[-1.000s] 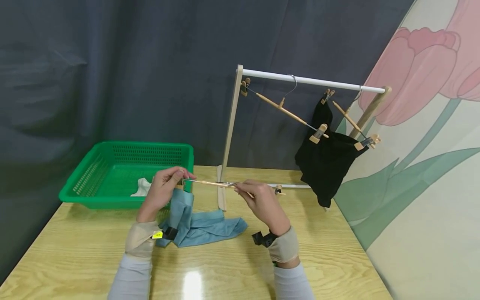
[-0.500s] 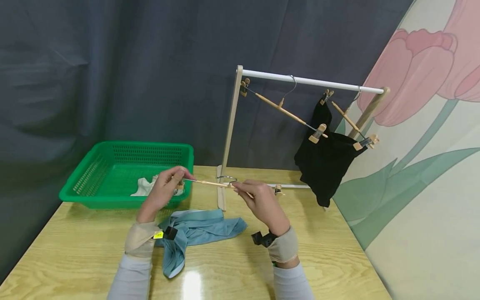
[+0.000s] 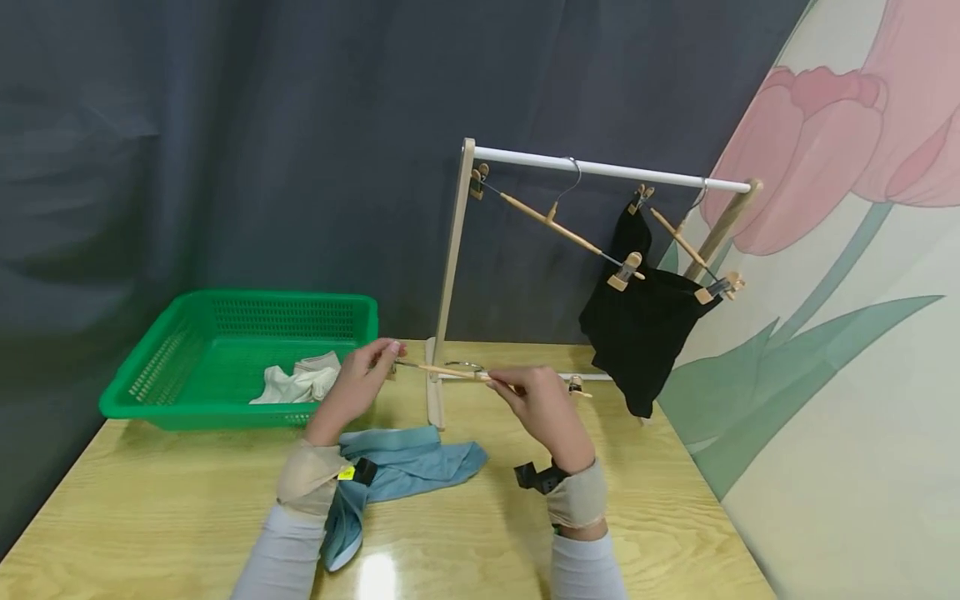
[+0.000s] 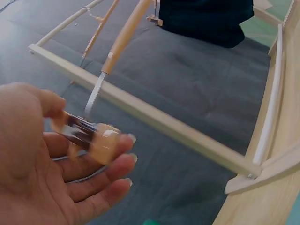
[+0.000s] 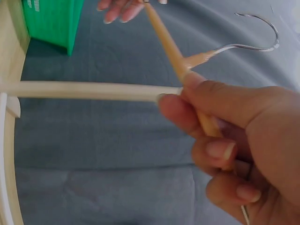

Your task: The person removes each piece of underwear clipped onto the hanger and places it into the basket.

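Note:
A wooden clip hanger is held up level over the table by both hands. My left hand pinches the clip at its left end; the thumb is on one side and the other fingers lie stretched beneath. With curled fingers my right hand grips the hanger's wooden bar near the middle, beside the metal hook. The far clip sticks out beyond that hand. A crumpled blue-teal garment lies on the table below, partly covered by my left wrist.
A green basket with a white cloth inside stands at the left. Behind the hands, a small rack carries a bare clip hanger and another hanger with a black garment. A flower-painted wall rises at the right.
The teal garment's upper part has dropped from the left clip onto the table. Both hands and the hanger have since shifted a little to the right.

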Available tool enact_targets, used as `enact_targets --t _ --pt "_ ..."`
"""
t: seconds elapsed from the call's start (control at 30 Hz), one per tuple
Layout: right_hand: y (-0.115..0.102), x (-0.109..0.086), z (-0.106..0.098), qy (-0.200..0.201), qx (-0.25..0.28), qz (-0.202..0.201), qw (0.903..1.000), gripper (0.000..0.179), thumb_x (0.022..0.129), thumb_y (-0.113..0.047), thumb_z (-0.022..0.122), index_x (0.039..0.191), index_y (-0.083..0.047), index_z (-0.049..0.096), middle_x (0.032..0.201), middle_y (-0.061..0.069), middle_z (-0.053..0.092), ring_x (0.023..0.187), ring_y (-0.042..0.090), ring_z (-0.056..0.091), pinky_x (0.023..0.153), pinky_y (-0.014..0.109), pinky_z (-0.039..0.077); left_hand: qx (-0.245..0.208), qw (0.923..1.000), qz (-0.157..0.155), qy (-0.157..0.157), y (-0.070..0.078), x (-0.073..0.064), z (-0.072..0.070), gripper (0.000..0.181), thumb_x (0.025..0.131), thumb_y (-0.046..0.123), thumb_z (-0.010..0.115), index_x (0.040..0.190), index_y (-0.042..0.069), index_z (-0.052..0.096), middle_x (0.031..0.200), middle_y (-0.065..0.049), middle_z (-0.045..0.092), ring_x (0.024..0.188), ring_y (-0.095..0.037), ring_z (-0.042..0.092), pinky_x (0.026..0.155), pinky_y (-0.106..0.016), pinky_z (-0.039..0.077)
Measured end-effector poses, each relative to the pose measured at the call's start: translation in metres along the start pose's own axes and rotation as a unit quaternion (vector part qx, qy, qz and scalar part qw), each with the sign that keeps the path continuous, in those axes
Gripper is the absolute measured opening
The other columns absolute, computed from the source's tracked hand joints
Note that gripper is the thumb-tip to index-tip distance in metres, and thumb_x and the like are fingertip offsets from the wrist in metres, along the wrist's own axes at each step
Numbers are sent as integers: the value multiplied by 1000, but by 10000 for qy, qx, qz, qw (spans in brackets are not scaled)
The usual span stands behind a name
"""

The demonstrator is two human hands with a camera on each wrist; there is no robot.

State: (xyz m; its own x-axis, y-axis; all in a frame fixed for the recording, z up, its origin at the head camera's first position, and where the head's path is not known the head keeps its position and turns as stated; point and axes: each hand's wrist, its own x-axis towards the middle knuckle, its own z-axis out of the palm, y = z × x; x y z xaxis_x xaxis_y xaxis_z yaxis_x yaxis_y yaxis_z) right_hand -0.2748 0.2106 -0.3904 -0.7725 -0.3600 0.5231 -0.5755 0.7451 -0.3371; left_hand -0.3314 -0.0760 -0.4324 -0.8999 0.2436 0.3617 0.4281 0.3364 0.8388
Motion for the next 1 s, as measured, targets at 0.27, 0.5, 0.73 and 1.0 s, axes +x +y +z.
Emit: enact_targets --t 0.27,0.5,0.73,1.0 --pt "16 -10 -13 -30 -40 513 9987 16 95 -16 73 108 -13 82 93 2 79 64 5 64 57 24 50 -373 9992 84 -84 -1 23 21 47 111 35 41 147 6 51 146 -18 56 129 -36 57 105 -54 48" --pt "39 -24 -39 125 -471 1114 9926 17 95 -12 72 108 -6 81 88 9 78 58 8 60 51 25 46 -678 9974 223 107 -10 49 38 43 110 29 47 145 5 53 142 -17 58 131 -33 56 110 -50 45" --pt "63 -36 -66 305 -1109 1843 9761 17 95 -9 71 107 0 80 96 18 77 70 23 67 58 36 51 -933 9944 -16 502 -19 71 64 41 106 14 54 145 -2 52 140 -22 58 130 -35 55 107 -48 48" --pt "72 -32 -91 662 -1655 2245 9580 17 98 -9 68 103 2 80 87 21 76 57 26 64 49 41 50 -1075 9903 -92 880 -22 82 79 49 105 16 58 150 1 47 145 -20 55 134 -33 54 109 -44 47"
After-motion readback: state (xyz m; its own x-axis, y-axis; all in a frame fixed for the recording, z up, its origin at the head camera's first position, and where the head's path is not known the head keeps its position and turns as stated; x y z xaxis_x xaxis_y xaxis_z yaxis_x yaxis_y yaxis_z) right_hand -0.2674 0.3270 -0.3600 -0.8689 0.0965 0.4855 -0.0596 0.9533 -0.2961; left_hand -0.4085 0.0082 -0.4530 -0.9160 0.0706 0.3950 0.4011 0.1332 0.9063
